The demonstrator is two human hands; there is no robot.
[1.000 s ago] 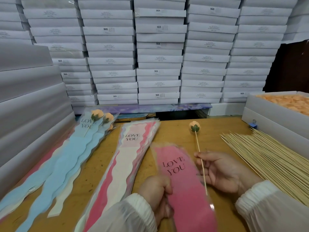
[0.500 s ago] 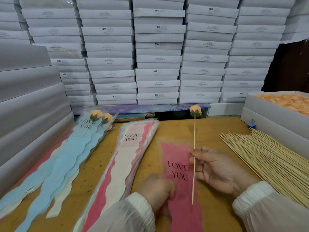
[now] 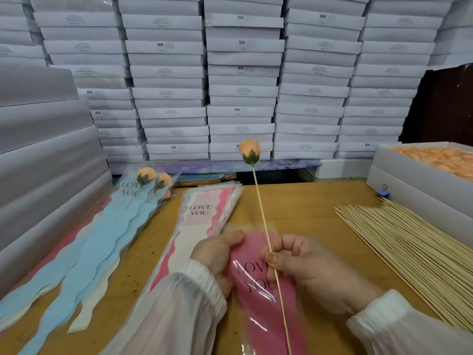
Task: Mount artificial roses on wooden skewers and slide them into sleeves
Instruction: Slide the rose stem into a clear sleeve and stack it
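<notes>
An orange artificial rose (image 3: 249, 151) on a thin wooden skewer (image 3: 266, 234) is pinched mid-stem by the right hand (image 3: 311, 271), bud held up and away, blunt end pointed down. The pink cellophane sleeve (image 3: 263, 298) is gripped just beside it by the left hand (image 3: 217, 254); its mouth must be met lengthwise.

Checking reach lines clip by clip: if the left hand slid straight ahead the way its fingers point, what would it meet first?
Probably the stack of empty sleeves, which lies just beyond the left hand gripping the pink sleeve. Depth is unclear, so it might pass along the stack's right edge over bare table.
</notes>
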